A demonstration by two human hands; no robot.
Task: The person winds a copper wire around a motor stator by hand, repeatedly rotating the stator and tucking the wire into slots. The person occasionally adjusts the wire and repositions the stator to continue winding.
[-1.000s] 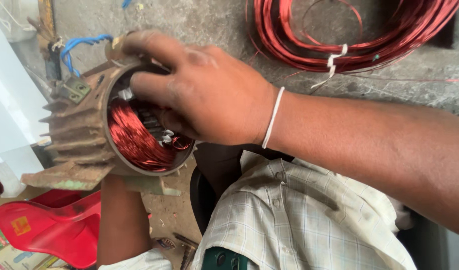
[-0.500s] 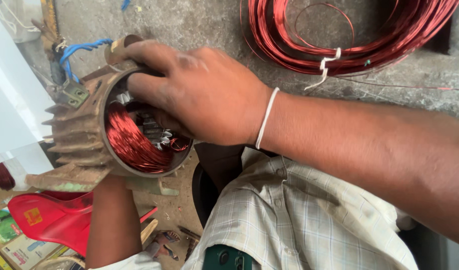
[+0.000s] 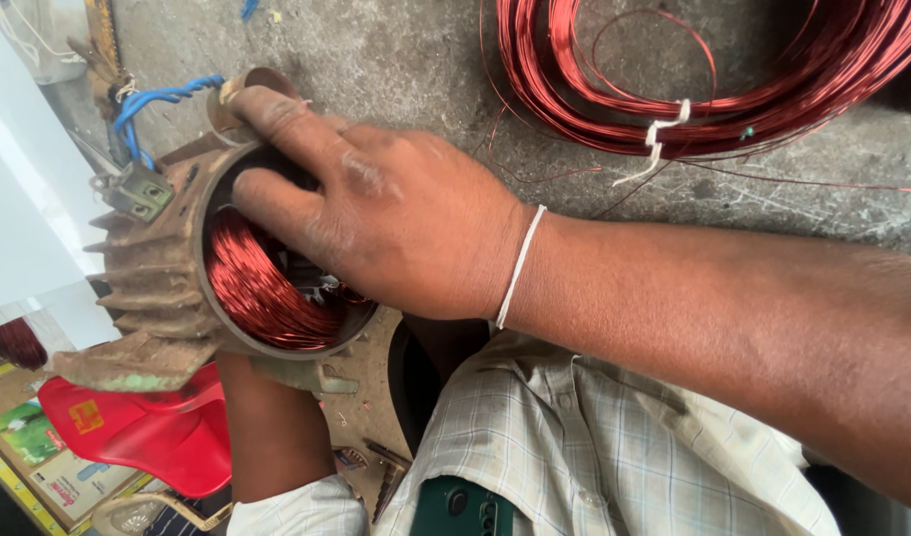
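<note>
Stator (image 3: pixel 167 288): finned metal housing, rusty brown, held up off the floor at the person's lap, its open end tilted toward the viewer. Likely heavy and rigid; the fins and outer rim look like the safe holds, being rough and easy to grip.

Winding (image 3: pixel 257 288): red copper wire packed inside the bore of the stator. Thin enamelled strands, probably easy to nick or kink; better pressed with fingertips than pulled.

Right hand (image 3: pixel 396 228): laid over the stator's open end, fingers curled and close together, tips pushed into the bore against the winding; the index finger runs along the upper rim. A white band sits at the wrist.

Left hand: under the stator, hidden by it; only the forearm (image 3: pixel 272 427) shows, so the state of its fingers cannot be told.

Blue leads (image 3: pixel 152 104): come out at the stator's upper left, by a small terminal bracket (image 3: pixel 138 189).

Wire coil (image 3: pixel 713 79): large loose hank of red wire, tied with white string, on the concrete floor (image 3: pixel 396 60), well apart to the stator's upper right.

Red plastic piece (image 3: pixel 157 437): below the stator, just left of the forearm.
</note>
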